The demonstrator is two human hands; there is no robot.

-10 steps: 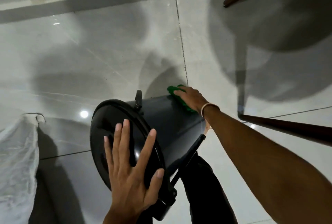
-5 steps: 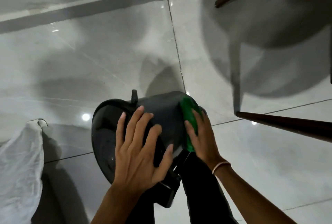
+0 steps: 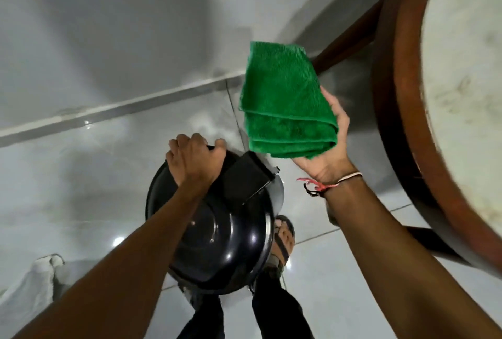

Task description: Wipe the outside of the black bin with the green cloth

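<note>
The black bin [image 3: 228,243] stands upright on the floor below me, its glossy domed lid facing the camera. My left hand [image 3: 194,159] curls over the far rim of the lid and grips it. My right hand [image 3: 330,146] is raised above and to the right of the bin, palm up, holding the folded green cloth [image 3: 285,105] clear of the bin. The bin's sides are hidden under the lid.
A round table with a brown wooden rim [image 3: 402,110] and dark legs fills the right side, close to my right arm. A white bag [image 3: 30,284] lies at the lower left. My sandalled foot [image 3: 284,241] stands beside the bin on the grey tiled floor.
The bin went from tilted on its side to upright. My right hand lifted the green cloth off the bin's wall into the air. My left hand shifted from the lid's face to its far rim.
</note>
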